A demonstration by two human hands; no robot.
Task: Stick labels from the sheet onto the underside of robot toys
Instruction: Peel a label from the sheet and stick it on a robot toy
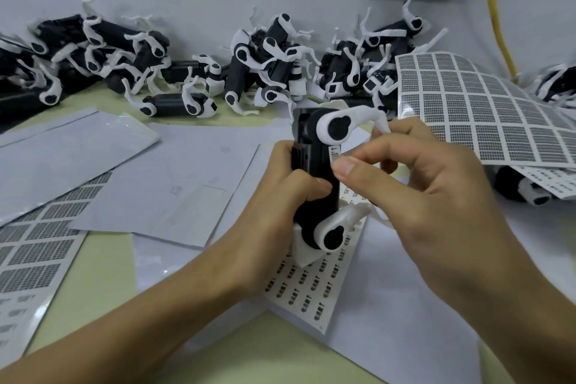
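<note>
Robot toy (314, 171): held upright above the near-centre of the desk (103, 262), over the label sheet (314, 284). Black body, white legs at top and bottom.

Left hand (280, 193): grip clenched around the black body from the left, thumb across the front. Right hand (414, 184): thumb and forefinger pinched on a small white label (334, 154), pressed at the right edge of the body just below the upper leg joint.

Handling, as judged:
- Toy: light, rigid plastic shell; easily held single-handed. Smooth surface, likely somewhat slippery, so a full wrap is preferable to a fingertip hold.
- Legs: thin, curved, probably fragile at the joints. Avoid as a holding point; take hold at mid-body only.
- Label: very light, thin, flexible, adhesive on one face. Hold by one edge to prevent sticking to skin or folding onto itself. Lay down from one edge, then smooth flat.
- Label sheet: limp paper, flat on the desk, partly under the toy.

Far side of the desk: pile of further robot toys (156, 72) against the wall. Far right: a curled gridded sheet (486, 115).
</note>
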